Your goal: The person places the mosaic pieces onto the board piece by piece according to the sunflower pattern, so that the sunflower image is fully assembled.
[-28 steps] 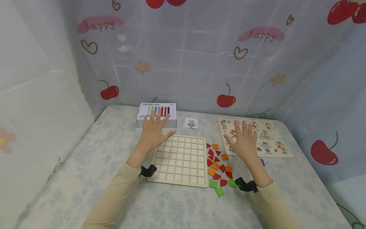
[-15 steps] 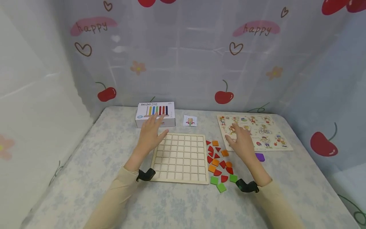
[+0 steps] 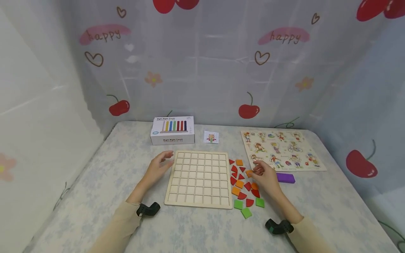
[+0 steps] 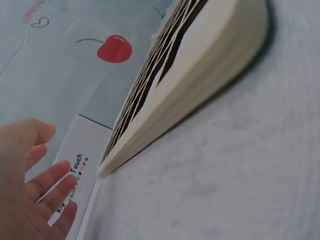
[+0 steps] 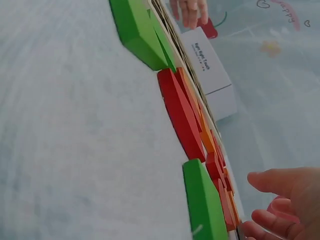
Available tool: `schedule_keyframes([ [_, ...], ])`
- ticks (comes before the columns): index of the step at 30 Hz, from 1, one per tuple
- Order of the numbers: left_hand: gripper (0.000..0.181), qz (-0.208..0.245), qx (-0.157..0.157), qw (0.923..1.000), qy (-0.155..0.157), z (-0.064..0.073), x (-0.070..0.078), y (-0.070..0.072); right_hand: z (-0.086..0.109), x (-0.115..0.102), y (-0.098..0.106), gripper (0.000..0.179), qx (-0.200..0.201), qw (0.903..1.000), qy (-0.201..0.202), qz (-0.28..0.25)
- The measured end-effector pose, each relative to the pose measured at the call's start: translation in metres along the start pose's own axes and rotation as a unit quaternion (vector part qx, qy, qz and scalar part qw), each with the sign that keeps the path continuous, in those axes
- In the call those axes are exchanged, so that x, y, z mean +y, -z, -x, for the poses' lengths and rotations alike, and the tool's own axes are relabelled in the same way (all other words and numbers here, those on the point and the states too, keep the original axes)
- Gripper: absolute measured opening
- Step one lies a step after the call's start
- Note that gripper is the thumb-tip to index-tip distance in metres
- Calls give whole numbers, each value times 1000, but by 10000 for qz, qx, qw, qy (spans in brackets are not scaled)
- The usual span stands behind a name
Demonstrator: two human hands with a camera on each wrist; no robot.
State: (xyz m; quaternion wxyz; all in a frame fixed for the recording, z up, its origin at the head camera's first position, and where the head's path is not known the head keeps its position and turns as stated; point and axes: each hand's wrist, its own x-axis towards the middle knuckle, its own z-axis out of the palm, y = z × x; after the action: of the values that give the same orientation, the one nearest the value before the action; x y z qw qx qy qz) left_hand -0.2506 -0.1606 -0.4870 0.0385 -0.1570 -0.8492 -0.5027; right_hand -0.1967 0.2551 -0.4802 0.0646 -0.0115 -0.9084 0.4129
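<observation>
The pale wooden grid board [image 3: 198,206] lies flat in the middle of the table, its squares bare. Beside its upper left edge is my left hand [image 3: 155,171], fingers loosely bent and holding nothing; in the left wrist view the fingers [image 4: 52,182] are spread apart. My right hand [image 3: 266,178] hovers over the right side of the loose pieces, thumb and fingers bent near an orange square [image 3: 249,173]. In the right wrist view a gap shows between the thumb [image 5: 267,181] and the fingers. Red pieces [image 3: 242,195] and green squares [image 3: 246,213] lie nearer me.
Behind the board stand a white box [image 3: 172,140] and a small pattern card [image 3: 211,137]. A wooden picture puzzle [image 3: 295,168] lies at the back right, with a purple block [image 3: 286,178] in front of it. A printed curtain [image 3: 202,77] hangs around the table.
Both hands have drawn back toward me and lowered. The left left the box's front for the board's side; the right moved from above the picture puzzle to the loose pieces, its fingers bending.
</observation>
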Motion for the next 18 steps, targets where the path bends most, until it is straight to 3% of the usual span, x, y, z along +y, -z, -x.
schedule_keyframes([
  [4, 46, 265, 152, 9993, 235, 1, -16, -3, -2, 8, -7, 49, -43, 9999, 63, 146],
  [7, 46, 268, -8, 9991, 336, 1, -21, -6, -1, 13, -8, 50, -18, 9992, 246, 304],
  [18, 61, -64, -581, 9983, 81, 4, -24, -5, -1, 17, -14, 47, 113, 9978, 545, 362],
])
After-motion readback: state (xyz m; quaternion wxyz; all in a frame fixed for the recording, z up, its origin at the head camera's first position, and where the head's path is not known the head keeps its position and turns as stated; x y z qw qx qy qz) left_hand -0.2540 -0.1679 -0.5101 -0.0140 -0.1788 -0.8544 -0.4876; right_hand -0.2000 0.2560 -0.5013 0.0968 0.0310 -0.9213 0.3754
